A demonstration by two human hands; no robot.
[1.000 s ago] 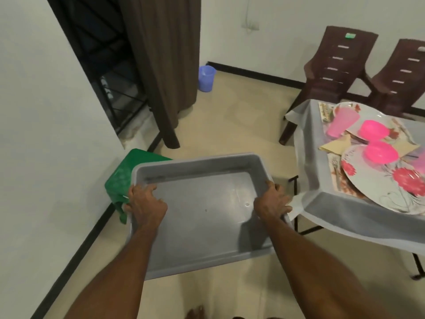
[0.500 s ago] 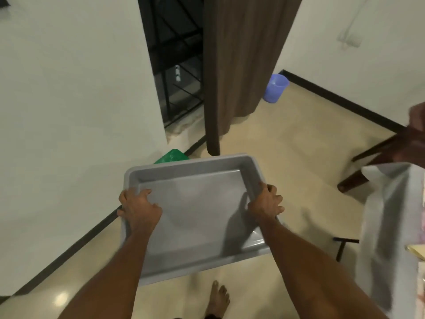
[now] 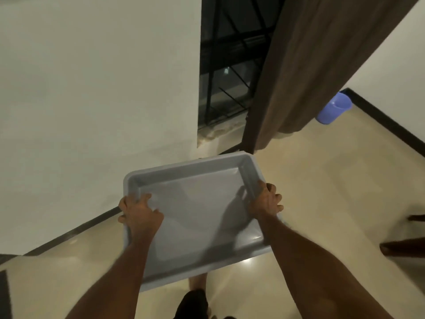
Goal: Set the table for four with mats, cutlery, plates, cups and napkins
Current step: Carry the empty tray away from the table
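Note:
I carry an empty grey plastic tray (image 3: 195, 171) in front of me, above the floor. My left hand (image 3: 139, 214) grips its left rim, thumb inside the wall. On the right rim my right hand (image 3: 264, 201) holds the wall the same way. The tray has nothing in it. The set table, with its plates, cups and napkins, is out of view.
A white wall (image 3: 92, 88) stands close on the left with a dark skirting along the floor. Ahead are a barred dark window (image 3: 225, 72) and a brown curtain (image 3: 310, 65). A blue bucket (image 3: 333, 109) sits by the far wall. Dark chair legs (image 3: 402, 247) show at right.
My view has swung left, away from the table. The table, chairs and green stool have left the frame. Both hands keep the same hold on the tray.

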